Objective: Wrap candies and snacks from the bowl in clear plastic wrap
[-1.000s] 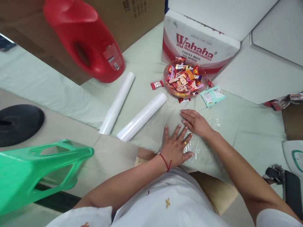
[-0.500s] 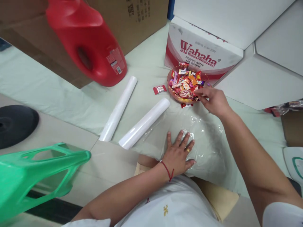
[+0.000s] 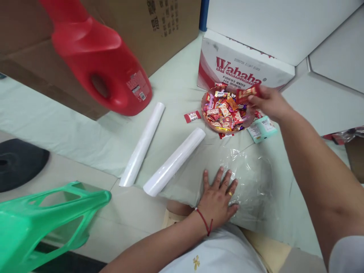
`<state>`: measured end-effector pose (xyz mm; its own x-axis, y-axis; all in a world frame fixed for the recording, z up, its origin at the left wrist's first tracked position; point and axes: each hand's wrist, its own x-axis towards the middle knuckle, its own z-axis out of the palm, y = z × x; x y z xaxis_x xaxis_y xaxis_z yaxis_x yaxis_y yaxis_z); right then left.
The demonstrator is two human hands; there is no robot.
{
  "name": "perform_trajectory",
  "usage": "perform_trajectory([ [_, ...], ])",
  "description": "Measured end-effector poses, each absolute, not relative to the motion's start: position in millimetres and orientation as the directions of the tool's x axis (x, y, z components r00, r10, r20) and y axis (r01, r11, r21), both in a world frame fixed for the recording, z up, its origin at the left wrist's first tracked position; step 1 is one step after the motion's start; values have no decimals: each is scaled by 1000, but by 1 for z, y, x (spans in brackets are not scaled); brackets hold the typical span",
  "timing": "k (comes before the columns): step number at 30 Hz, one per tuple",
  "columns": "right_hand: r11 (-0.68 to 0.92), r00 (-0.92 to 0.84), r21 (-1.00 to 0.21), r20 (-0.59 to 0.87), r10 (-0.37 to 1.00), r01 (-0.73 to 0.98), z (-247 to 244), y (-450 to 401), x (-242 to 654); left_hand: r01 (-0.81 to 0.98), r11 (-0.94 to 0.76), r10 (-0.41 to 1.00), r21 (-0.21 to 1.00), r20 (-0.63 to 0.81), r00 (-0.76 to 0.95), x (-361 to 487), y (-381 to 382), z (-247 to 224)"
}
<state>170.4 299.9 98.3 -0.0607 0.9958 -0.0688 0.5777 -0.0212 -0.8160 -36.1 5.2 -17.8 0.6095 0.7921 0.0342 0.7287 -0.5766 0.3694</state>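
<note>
My right hand [image 3: 269, 101] pinches a red-wrapped candy [image 3: 247, 93] just above the right rim of a bowl. The clear round bowl [image 3: 205, 120] is full of candies [image 3: 224, 108] in red, orange, purple and white wrappers. Fingers spread, my left hand [image 3: 217, 199] lies flat on a clear plastic sheet or bag [image 3: 250, 182] at the near edge of the table. One red-and-white candy [image 3: 192, 116] lies left of the bowl, and another red candy [image 3: 226, 135] lies at its near side. Below my right hand is a mint-green packet or case [image 3: 262, 129].
Two white rolls [image 3: 143, 146] lie to the left on the cloth-covered table [image 3: 176, 96]. A red jug [image 3: 113, 72] stands before a brown carton [image 3: 159, 38]. Behind the bowl is a Wahaha box [image 3: 241, 62]. A green stool [image 3: 57, 216] is at lower left.
My right hand has lifted a red candy out of the bowl and moved slightly up and right, uncovering the mint-green item. My left hand stays flat on the plastic.
</note>
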Motion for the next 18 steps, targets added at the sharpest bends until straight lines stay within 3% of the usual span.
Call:
perform_trajectory([
  [4, -149, 185, -887, -73, 980, 438, 122, 303, 206, 720, -584, 786, 375, 39, 617, -37, 6, -18],
  [10, -305, 203, -798, -232, 951, 520, 144, 308, 206, 711, -589, 783, 384, 52, 620, -38, 6, -20],
  [13, -290, 185, -732, -223, 957, 617, 137, 314, 193, 712, -587, 785, 386, 53, 618, -38, 7, -20],
  [18, -129, 152, -679, -25, 988, 723, 105, 321, 177, 710, -593, 781, 381, 54, 623, -39, 7, -21],
])
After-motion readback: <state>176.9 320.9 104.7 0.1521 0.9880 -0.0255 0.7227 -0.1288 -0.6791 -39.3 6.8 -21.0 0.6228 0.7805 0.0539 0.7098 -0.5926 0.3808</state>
